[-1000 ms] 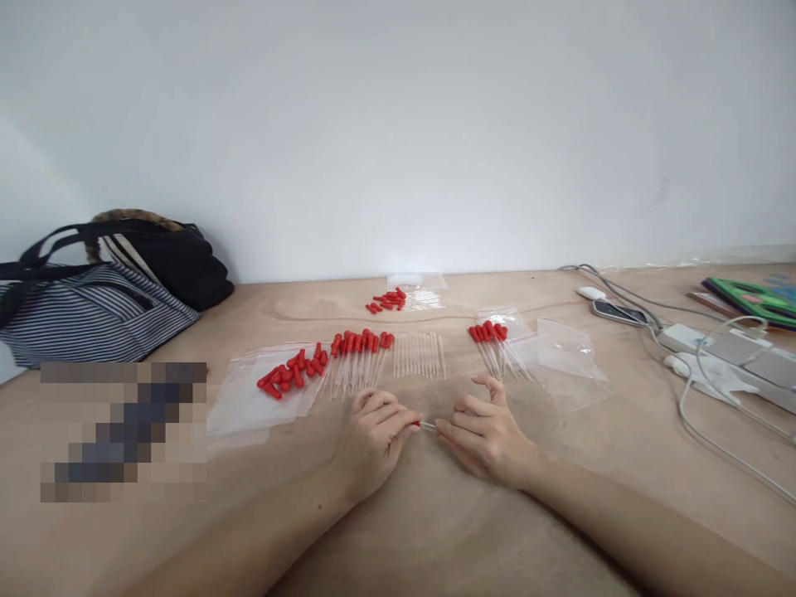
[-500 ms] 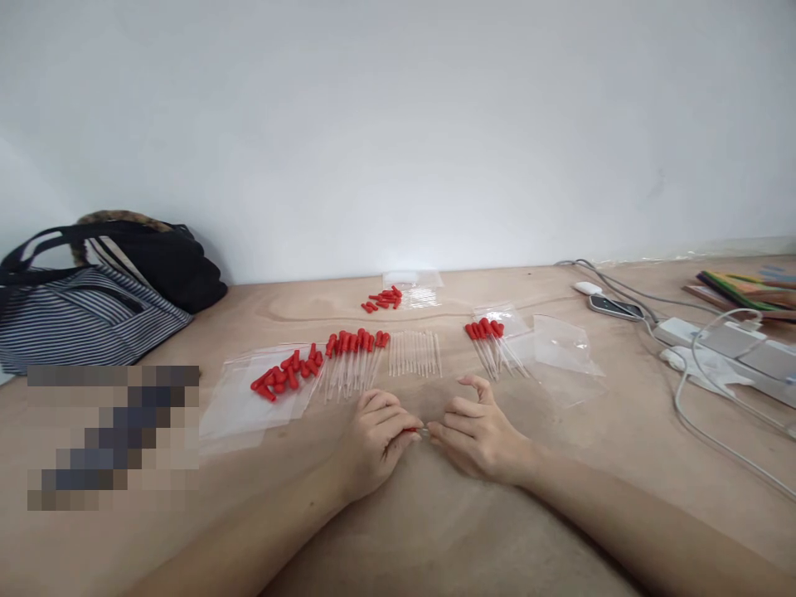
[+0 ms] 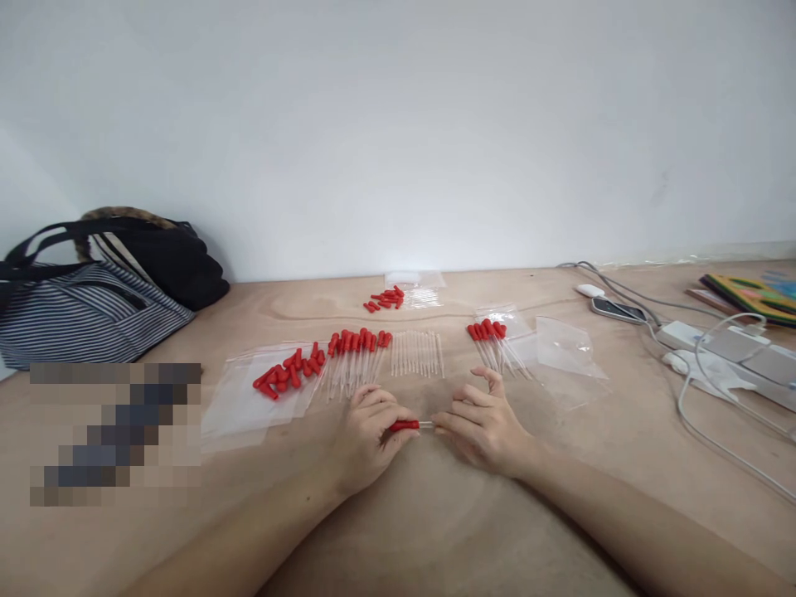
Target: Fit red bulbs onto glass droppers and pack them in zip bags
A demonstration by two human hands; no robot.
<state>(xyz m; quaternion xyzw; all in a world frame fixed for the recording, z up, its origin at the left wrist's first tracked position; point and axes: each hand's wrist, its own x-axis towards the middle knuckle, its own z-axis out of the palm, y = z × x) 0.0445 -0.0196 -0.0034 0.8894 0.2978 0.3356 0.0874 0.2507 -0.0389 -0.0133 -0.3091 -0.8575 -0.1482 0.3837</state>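
Note:
Between thumb and fingers, my left hand (image 3: 371, 435) pinches a red rubber bulb (image 3: 404, 425) that lies level. A clear glass dropper tube (image 3: 425, 424) meets the bulb's open end, and my right hand (image 3: 482, 423) grips its other part, mostly hidden by the fingers. Beyond my hands, bare tubes (image 3: 418, 354) lie in a row. Left of them are droppers with red bulbs (image 3: 357, 342), and a heap of loose red bulbs (image 3: 287, 371) on a plastic bag (image 3: 233, 406). More bulbed droppers (image 3: 487, 331) lie to the right.
Smaller red bulbs (image 3: 385, 298) sit at the back beside a bag of tubes (image 3: 423, 296). An open plastic bag (image 3: 569, 348) lies right. A power strip (image 3: 734, 348) with cables and a phone (image 3: 618, 309) is far right; a striped bag (image 3: 93, 311) stands left.
The fingers of my left hand have opened slightly, so more of the red bulb shows. My right hand has shifted a little to the right along the tube.

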